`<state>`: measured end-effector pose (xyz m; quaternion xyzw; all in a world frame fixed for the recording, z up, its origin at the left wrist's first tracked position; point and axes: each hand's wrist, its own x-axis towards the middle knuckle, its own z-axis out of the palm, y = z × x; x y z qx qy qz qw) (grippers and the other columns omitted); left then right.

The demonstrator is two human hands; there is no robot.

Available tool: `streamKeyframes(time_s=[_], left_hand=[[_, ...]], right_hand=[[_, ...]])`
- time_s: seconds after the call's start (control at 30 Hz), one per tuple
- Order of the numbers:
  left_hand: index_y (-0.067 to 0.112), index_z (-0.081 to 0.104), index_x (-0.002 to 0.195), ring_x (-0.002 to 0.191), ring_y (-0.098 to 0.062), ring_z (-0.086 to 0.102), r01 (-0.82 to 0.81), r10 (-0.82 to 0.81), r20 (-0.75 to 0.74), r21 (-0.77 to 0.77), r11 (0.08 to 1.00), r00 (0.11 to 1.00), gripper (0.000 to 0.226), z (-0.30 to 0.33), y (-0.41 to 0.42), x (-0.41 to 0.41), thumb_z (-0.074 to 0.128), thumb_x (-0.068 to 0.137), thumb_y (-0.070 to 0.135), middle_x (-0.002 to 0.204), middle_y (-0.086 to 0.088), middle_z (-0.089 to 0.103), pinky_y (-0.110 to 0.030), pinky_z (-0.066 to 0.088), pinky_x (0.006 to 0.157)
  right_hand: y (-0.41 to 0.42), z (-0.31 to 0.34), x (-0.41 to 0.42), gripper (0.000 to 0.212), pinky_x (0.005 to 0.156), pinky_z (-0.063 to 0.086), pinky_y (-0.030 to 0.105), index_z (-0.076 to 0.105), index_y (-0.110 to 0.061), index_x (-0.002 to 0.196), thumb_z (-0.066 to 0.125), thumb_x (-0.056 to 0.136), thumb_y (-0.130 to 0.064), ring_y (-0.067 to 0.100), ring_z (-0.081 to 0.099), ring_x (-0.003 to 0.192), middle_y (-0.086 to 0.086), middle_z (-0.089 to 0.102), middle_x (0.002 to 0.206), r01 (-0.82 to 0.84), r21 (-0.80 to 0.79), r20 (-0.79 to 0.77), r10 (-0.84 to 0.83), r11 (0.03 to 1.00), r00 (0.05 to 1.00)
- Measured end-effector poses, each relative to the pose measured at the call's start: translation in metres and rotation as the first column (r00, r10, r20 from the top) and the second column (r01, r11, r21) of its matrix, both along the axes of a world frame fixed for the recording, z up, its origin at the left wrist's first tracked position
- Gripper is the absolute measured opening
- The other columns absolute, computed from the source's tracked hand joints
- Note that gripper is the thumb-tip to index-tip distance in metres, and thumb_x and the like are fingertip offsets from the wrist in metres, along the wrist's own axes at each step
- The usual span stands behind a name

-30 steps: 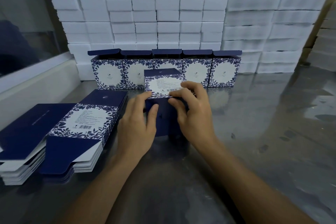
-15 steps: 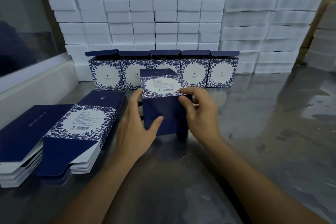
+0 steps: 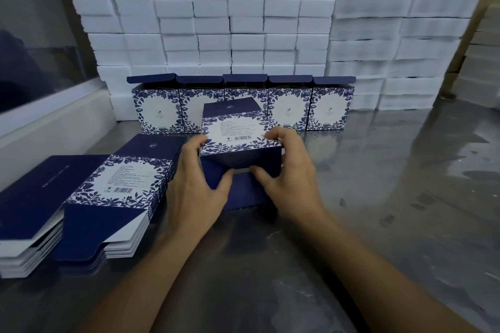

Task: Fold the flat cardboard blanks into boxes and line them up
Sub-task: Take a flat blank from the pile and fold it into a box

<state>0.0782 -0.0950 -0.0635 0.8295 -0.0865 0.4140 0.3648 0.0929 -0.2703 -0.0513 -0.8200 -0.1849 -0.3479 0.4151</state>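
A half-formed navy and floral box (image 3: pixel 235 132) lies on its side in front of me, barcode panel facing up. My left hand (image 3: pixel 193 189) grips its left edge, thumb pressing a navy bottom flap (image 3: pixel 221 167). My right hand (image 3: pixel 292 178) grips the right edge, its thumb on the same flap area. Behind it, several finished boxes (image 3: pixel 240 104) stand in a row with lids up. Two stacks of flat blanks (image 3: pixel 119 186) lie at the left.
A wall of white foam blocks (image 3: pixel 243 13) rises behind the row. The shiny metal tabletop (image 3: pixel 392 197) stretches to the right. A white ledge and glass partition (image 3: pixel 54 116) border the left side.
The box has been tipped further toward me and both thumbs have come together on the navy bottom flaps. My right hand moved down from the top edge to the box's right side.
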Motion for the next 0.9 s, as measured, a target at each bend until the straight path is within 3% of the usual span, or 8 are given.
streamKeyframes(time_s=[0.13,0.23,0.37,0.47,0.57,0.73,0.83,0.9], left_hand=[[0.037,0.028,0.139,0.105,-0.020,0.063,0.020,-0.022,-0.049,-0.031,0.999,0.999,0.087,0.001,0.001,0.000,0.081,0.070,0.045,0.137,0.016,0.050,-0.031,0.050,0.077],[0.034,0.027,0.141,0.112,-0.005,0.061,0.231,-0.235,-0.006,-0.174,0.957,0.972,0.088,0.005,-0.002,-0.003,0.077,0.071,0.052,0.136,0.019,0.051,-0.026,0.053,0.086],[0.030,0.040,0.128,0.108,0.003,0.059,0.312,-0.316,0.046,-0.353,0.882,0.948,0.041,0.006,0.000,-0.002,0.053,0.091,0.043,0.118,0.030,0.059,-0.016,0.048,0.083],[0.021,0.055,0.105,0.073,-0.008,0.058,0.130,-0.120,0.050,-0.308,0.942,0.991,0.021,0.005,0.005,0.002,0.039,0.099,0.033,0.083,0.012,0.063,-0.030,0.046,0.063],[0.009,0.059,0.106,0.084,-0.021,0.060,0.093,-0.091,0.016,-0.257,0.962,0.996,0.012,0.006,0.005,0.004,0.049,0.099,0.013,0.092,-0.006,0.062,-0.036,0.049,0.072],[0.021,0.043,0.143,0.129,-0.008,0.045,0.070,-0.145,-0.168,-0.386,0.920,0.975,0.066,0.005,0.007,0.006,0.068,0.086,0.045,0.141,0.005,0.048,-0.041,0.043,0.107],[0.034,0.026,0.151,0.131,-0.001,0.042,0.096,-0.246,-0.255,-0.486,0.869,0.935,0.109,0.006,0.007,0.006,0.072,0.061,0.072,0.147,0.017,0.040,-0.036,0.038,0.112],[0.036,0.037,0.145,0.123,-0.002,0.053,0.129,-0.280,-0.242,-0.498,0.857,0.929,0.104,0.005,0.007,0.007,0.074,0.055,0.070,0.138,0.019,0.052,-0.036,0.047,0.105]], right_hand=[[-0.002,0.000,-0.002,0.054,0.079,0.051,0.025,0.041,-0.041,0.120,0.079,0.081,-0.033,0.003,0.055,0.102,-0.023,0.052,0.119,-0.065,0.063,-0.060,0.068,0.996,0.996],[-0.004,0.003,-0.005,0.040,0.085,0.046,0.013,0.047,-0.041,0.117,0.066,0.086,-0.057,-0.004,0.054,0.113,-0.030,0.054,0.119,-0.094,0.123,-0.064,0.102,0.988,0.993],[0.000,0.002,-0.004,0.021,0.074,0.056,0.044,0.054,-0.030,0.092,0.060,0.091,-0.050,0.009,0.064,0.095,-0.014,0.064,0.096,-0.098,0.208,-0.064,0.114,0.973,0.991],[0.000,-0.002,0.000,0.013,0.071,0.056,0.046,0.052,-0.030,0.088,0.063,0.087,-0.036,0.010,0.064,0.084,-0.012,0.063,0.087,-0.025,0.197,-0.135,0.052,0.980,0.989],[-0.004,-0.005,0.001,0.021,0.077,0.055,0.047,0.045,-0.032,0.092,0.065,0.085,-0.031,0.013,0.064,0.083,-0.013,0.063,0.089,-0.017,0.196,-0.197,0.056,0.980,0.979],[-0.004,-0.005,0.000,0.042,0.084,0.054,0.047,0.041,-0.035,0.102,0.064,0.077,-0.060,0.017,0.064,0.090,-0.012,0.063,0.095,-0.023,0.204,-0.270,0.079,0.979,0.960],[-0.003,-0.007,0.000,0.063,0.089,0.055,0.045,0.039,-0.038,0.112,0.068,0.071,-0.077,0.007,0.067,0.093,-0.017,0.067,0.099,-0.110,0.268,-0.328,0.198,0.957,0.924],[-0.001,-0.010,0.001,0.079,0.096,0.054,0.044,0.035,-0.040,0.122,0.069,0.066,-0.083,0.005,0.066,0.105,-0.017,0.066,0.114,-0.178,0.309,-0.361,0.289,0.934,0.887]])
